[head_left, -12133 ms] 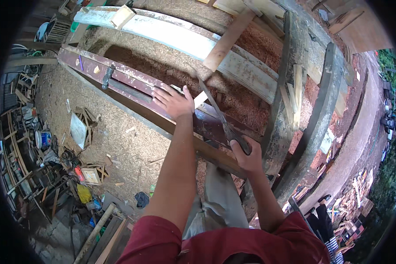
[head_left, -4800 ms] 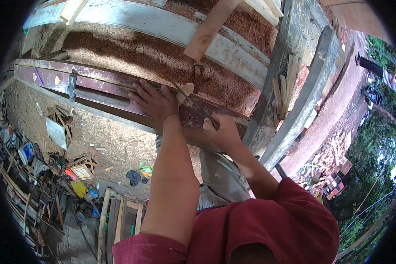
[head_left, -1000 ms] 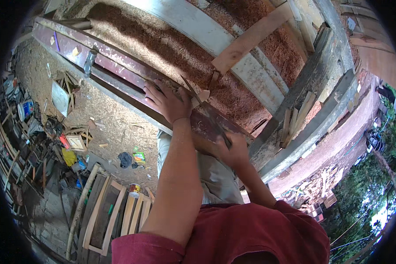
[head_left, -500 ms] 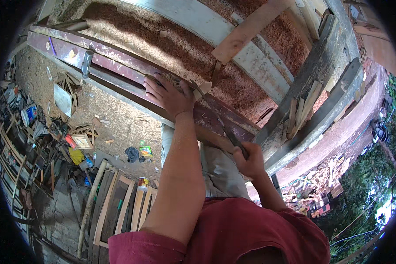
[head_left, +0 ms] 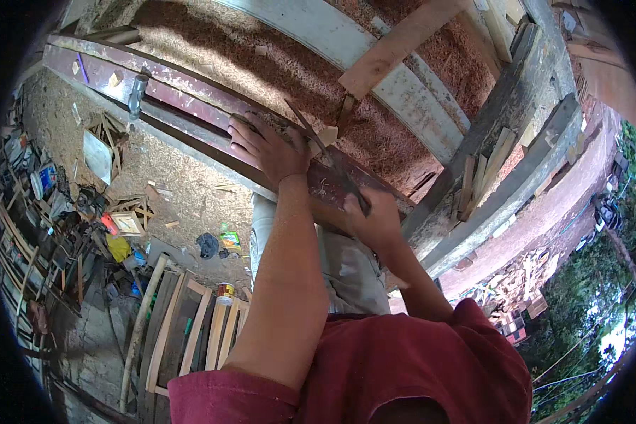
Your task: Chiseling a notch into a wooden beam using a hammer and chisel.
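While the left hand [head_left: 272, 147] still rests outspread on pale wood [head_left: 323, 140], the right hand [head_left: 373, 219], clamped on the saw [head_left: 340, 169], has advanced.

Black plastic [head_left: 207, 246] lies — crumpled — near a green packet [head_left: 230, 241].

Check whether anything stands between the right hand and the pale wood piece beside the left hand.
Only the dark-bladed tool gripped by the right hand: its blade crosses the pale wood piece. Nothing else visible is between them. The hammer lies off to the left, beyond the left hand.
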The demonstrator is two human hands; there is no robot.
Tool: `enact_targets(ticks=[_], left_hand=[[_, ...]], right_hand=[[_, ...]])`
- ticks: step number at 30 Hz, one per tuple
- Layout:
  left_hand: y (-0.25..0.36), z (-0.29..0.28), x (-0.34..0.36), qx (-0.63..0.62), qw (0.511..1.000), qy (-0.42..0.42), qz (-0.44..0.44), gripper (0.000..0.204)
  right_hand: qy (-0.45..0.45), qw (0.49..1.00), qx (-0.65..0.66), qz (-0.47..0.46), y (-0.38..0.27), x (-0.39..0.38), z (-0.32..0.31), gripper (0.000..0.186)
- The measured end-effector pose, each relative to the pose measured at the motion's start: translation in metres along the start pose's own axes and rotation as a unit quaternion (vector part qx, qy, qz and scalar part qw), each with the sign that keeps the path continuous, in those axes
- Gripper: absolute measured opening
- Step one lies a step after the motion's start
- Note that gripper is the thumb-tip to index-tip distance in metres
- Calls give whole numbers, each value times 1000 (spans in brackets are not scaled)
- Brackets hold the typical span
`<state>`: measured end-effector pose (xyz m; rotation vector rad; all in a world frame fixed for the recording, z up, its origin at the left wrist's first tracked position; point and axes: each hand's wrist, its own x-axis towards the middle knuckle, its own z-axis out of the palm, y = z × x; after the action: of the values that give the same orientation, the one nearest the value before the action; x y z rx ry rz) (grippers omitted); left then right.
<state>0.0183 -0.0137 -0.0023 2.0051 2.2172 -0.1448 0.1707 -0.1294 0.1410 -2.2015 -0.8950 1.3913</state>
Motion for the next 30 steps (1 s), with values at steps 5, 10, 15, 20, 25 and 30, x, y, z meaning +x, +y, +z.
enact_targets(ticks=[5,10,15,20,25,30], left_hand=[[-10,3,1,8,1000,20,7,97],[-4,2,0,-19,999,24,9,97],[-12,6,-2,-2,1000,17,8,97],[-5,1,3,-13,1000,25,7,96],[-8,7,-4,-31,999,30,10,97],[-3,-6,2,-51,998,20,8,98]], right_hand=[[5,997,-9,-76,-8,-44,-29,25],[13,998,-2,-62,-5,-29,-14,26],[-34,999,-13,14,-3,-33,-18,28],[-57,996,6,61,-7,-44,-33,33],[4,998,-29,-63,11,-9,-3,28],[-63,996,20,55,-2,-55,-42,29]])
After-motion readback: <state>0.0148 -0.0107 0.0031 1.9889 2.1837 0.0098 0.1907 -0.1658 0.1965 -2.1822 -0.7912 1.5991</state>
